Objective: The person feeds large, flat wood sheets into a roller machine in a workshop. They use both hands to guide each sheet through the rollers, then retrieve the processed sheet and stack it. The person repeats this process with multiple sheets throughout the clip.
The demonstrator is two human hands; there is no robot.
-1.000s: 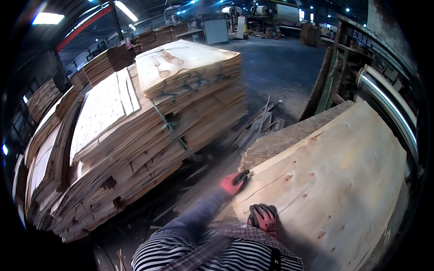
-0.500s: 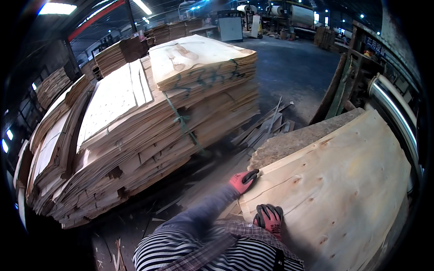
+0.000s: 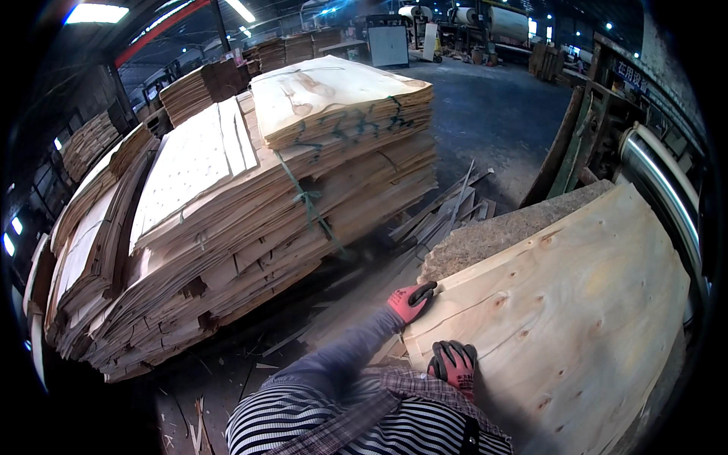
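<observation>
A pale, knotty wood veneer sheet (image 3: 584, 303) stretches out to my right on top of a stack. Its left corner is where my left hand (image 3: 411, 302) is, in a red and black work glove, fingers closed around the edge. Closer to my body, my right hand (image 3: 453, 365) in a matching glove rests on the sheet near its short edge. The right fingers are bent and slightly apart, with nothing visible between them. Parts of both hands' undersides are hidden. A rough brown board (image 3: 508, 227) shows beyond the sheet's far edge.
A tall stack of veneer sheets (image 3: 303, 205), tied with green cord, stands at left. More stacks (image 3: 91, 235) lie past it. A shiny metal roller (image 3: 667, 197) runs along the right. Wood scraps (image 3: 455, 208) litter the floor between the stack and the board.
Both hands keep their places on the veneer sheet. The view has shifted very slightly; nothing else visibly differs.
</observation>
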